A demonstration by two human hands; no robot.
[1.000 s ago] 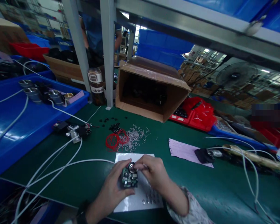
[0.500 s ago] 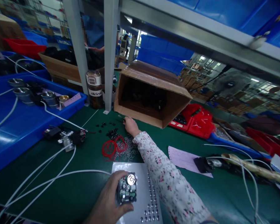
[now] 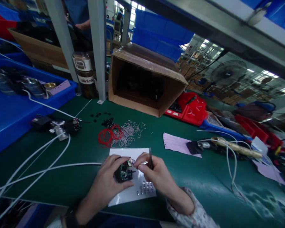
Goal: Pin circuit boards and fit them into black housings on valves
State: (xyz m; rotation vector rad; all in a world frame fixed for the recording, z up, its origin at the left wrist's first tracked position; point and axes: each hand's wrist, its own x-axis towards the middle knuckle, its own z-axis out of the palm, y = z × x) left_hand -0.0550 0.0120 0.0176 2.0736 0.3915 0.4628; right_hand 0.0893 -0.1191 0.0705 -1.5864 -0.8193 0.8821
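Circuit-board unit [image 3: 126, 171] is held above the white sheet [image 3: 125, 197] between the thumb and curled fingers of the left hand [image 3: 107, 177]. A slim dark tool [image 3: 150, 158] is held in the right hand [image 3: 158, 175], whose thumb and forefinger are brought together beside the unit; any item pinched between their tips cannot be made out.
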